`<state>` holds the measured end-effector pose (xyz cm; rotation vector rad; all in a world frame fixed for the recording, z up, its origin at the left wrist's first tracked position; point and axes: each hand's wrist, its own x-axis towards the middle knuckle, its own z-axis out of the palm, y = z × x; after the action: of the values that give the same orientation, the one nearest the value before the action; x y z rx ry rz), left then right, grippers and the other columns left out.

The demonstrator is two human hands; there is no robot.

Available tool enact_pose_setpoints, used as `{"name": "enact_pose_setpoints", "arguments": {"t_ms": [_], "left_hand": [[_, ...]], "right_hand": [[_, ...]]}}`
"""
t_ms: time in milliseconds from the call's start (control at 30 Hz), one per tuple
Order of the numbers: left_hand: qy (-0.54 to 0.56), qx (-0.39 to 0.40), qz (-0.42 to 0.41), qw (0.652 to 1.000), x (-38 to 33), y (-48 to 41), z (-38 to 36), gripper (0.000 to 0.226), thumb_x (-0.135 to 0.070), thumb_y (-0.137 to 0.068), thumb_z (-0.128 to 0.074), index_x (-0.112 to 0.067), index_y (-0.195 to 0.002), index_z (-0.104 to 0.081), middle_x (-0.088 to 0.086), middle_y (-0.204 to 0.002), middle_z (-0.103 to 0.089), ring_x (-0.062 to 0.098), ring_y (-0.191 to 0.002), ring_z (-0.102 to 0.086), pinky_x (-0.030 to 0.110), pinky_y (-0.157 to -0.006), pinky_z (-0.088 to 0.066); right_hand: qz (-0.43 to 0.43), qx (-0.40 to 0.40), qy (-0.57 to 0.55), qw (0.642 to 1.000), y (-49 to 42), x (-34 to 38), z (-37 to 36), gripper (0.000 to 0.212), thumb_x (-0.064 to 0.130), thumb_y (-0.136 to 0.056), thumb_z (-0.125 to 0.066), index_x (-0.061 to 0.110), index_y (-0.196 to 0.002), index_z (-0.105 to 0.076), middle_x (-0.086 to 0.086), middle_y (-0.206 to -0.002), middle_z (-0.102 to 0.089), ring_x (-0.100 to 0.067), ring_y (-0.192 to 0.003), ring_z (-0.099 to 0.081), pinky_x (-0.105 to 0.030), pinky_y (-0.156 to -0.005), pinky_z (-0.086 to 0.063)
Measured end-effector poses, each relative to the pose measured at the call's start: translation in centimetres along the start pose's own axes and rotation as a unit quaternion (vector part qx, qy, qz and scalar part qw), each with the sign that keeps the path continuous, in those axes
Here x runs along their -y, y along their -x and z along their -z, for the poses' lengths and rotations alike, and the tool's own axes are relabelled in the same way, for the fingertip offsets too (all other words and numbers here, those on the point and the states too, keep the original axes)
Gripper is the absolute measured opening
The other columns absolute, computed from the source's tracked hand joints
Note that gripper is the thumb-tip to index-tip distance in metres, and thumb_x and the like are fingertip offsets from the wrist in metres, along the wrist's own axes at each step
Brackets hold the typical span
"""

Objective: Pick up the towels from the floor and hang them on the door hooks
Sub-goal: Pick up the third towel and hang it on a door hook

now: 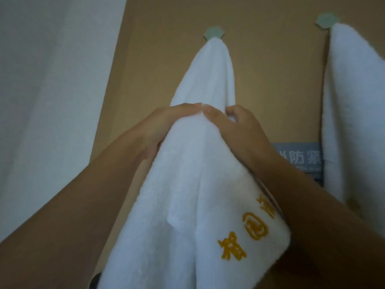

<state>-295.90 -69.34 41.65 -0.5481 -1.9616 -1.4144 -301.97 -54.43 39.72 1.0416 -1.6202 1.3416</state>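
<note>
Door (pixel 260 65): tan, flat, fills most of the view. White wall (pixel 52 90) runs down its left edge.

Embroidered towel (pixel 187 184): white, hangs from the middle hook (pixel 214 34), bunched narrow at the top and spreading wide toward the bottom of frame. Yellow embroidery (pixel 248 232) sits on its lower right corner. The lower part is pulled out from the door toward the camera.

Second towel (pixel 354 111): white, hangs from the right hook (pixel 323 21) at the right edge of frame, untouched. It is well apart from the first, with bare door between them.

Both forearms come up from the bottom corners and meet at the towel's mid-height.
- Left hand (pixel 166 124): cups the towel's left side, fingers wrapped over the front fold, tips nearly touching the right thumb.
- Right hand (pixel 239 126): thumb on the front, fingers curled round the right edge, pinching the cloth.

Grey sign (pixel 300 159) with white characters is on the door, between the right wrist and the second towel, partly covered by both.

Room: open door strip left of the towel up to the wall; free door above both hands on either side of the middle hook.
</note>
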Motion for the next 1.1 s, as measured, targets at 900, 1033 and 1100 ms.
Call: {"name": "enact_pose_setpoints", "arguments": {"t_ms": [900, 1033, 1100], "left_hand": [[-0.012, -0.051, 0.125, 0.991, 3.1, 10.1, -2.2, 0.043, -0.019, -0.068, -0.077, -0.010, -0.108, -0.065, 0.003, -0.092, -0.074, 0.011, -0.071, -0.071, 0.019, -0.057, -0.056], [-0.352, -0.277, 0.070, 0.891, 6.7, 10.4, -2.6, 0.075, -0.040, -0.076, -0.071, -0.019, -0.137, -0.033, 0.009, -0.136, -0.041, 0.026, -0.121, -0.046, 0.039, -0.098, -0.045], [-0.446, -0.306, 0.008, 0.841, 7.5, 11.7, -3.9, 0.071, -0.046, -0.085, -0.056, -0.025, -0.144, -0.022, 0.012, -0.148, -0.023, 0.031, -0.137, -0.023, 0.048, -0.111, -0.025]], "right_hand": [[-0.162, 0.156, -0.151, 0.963, 6.7, -1.4, 4.3, 0.058, -0.007, -0.079, -0.054, 0.021, -0.129, -0.044, 0.002, -0.097, -0.061, -0.015, -0.083, -0.059, -0.024, -0.062, -0.053], [-0.123, 0.033, -0.022, 0.992, 8.1, -2.9, 3.0, 0.051, 0.009, -0.081, -0.058, 0.018, -0.129, -0.042, 0.005, -0.103, -0.052, -0.008, -0.085, -0.053, -0.016, -0.061, -0.040], [-0.082, -0.045, 0.059, 0.994, 9.4, -3.5, 2.2, 0.056, 0.019, -0.081, -0.060, 0.019, -0.132, -0.038, 0.000, -0.116, -0.042, -0.013, -0.100, -0.046, -0.016, -0.071, -0.037]]}}
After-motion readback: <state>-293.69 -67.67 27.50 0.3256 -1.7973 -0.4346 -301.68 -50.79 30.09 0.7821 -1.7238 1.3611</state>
